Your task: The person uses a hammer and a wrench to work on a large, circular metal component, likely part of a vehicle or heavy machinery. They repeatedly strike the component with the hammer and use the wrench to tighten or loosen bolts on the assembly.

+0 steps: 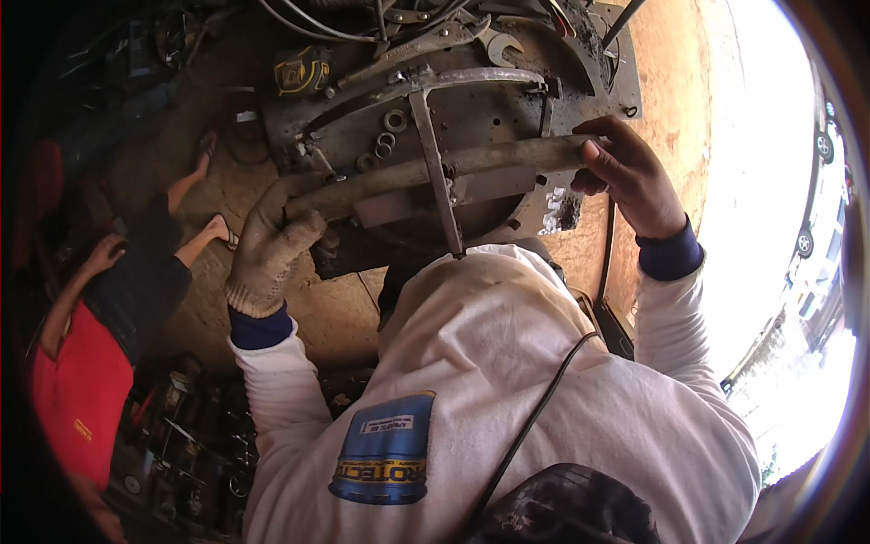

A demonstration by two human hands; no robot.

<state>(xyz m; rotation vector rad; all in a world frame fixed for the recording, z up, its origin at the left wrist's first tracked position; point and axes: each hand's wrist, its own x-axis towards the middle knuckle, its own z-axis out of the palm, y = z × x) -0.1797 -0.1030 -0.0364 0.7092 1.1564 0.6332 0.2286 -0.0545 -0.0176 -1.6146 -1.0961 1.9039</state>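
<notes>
A long grey metal pipe (381, 185) lies slantwise across a dark steel worktable (358, 122). My left hand (267, 245), in a knitted work glove, is closed around its left end. At its right end, my bare right hand (634, 177) grips with thumb and fingers. A curved metal bar (489, 77) arcs beyond the pipe. From it a straight bar (426, 131) runs toward me and crosses above the pipe. Just on my side of the pipe lies a flat metal strip (390, 208). Several metal rings (394, 120) rest between the pipe and the arc.
A yellow-and-black tape measure (302, 72), locking pliers (417, 50) and an open-end wrench (500, 47) lie at the table's far side, near cables. A person in a red shirt (86, 390) is at the left. A black cord (535, 422) runs over my white shirt.
</notes>
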